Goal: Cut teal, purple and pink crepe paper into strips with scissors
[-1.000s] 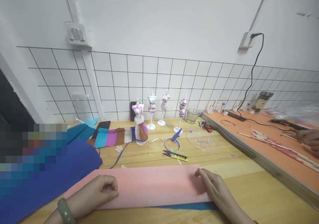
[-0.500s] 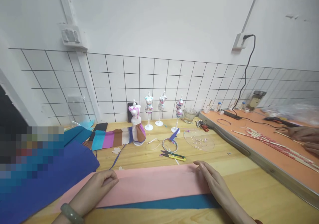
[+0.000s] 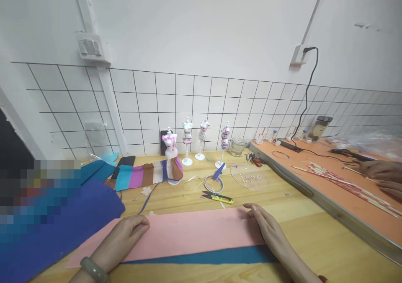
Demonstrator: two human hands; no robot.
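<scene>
A long pink fabric strip (image 3: 194,233) lies across the front of the table over a teal strip (image 3: 220,256), whose lower edge shows beneath it. My left hand (image 3: 130,230), with a green bangle at the wrist, is closed with thumb and fingers together on the pink strip's left part. At the strip's right end, my right hand (image 3: 265,224) has curled fingers gripping the upper corner; part of that grip is hidden. Just beyond the strip lie yellow-handled thread snips (image 3: 217,197) and a roll of tape (image 3: 214,183) with a blue scrap on it.
Several small dress forms (image 3: 187,138) stand near the wall, one beside a multicoloured strip (image 3: 141,176). Blue fabric (image 3: 69,216) fills the left side. A clear dish (image 3: 249,177) holds small beads. On the orange table (image 3: 339,195), another person's hands (image 3: 381,174) are among thin sticks (image 3: 345,186).
The pink strip's lower edge has shifted upward, uncovering more of the teal strip. My left hand has closed onto the strip; my right hand has moved slightly up. The view has turned a little right.
</scene>
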